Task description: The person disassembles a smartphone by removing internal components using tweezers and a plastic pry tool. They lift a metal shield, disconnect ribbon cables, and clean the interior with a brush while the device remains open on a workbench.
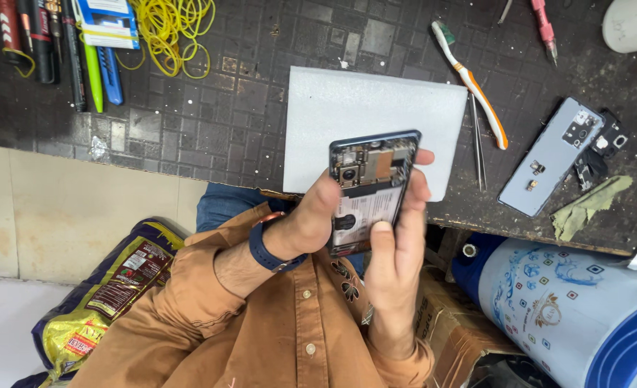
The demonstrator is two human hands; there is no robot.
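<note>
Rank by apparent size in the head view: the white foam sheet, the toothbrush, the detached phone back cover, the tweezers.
1. White foam sheet, clearly largest.
2. Detached phone back cover.
3. Toothbrush, longer than the cover but far thinner.
4. Tweezers, thinnest and shortest.
All lie on the same bench, so nearness hardly skews this.

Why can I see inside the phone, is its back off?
Yes, open. The phone shows bare circuit board and camera, and the blue back cover lies apart on the bench.

A phone repair workshop: a dark gridded work mat [189,108], screwdrivers [38,36] at far left, tweezers [477,144], and a removed phone back cover [548,158] at right.
</note>
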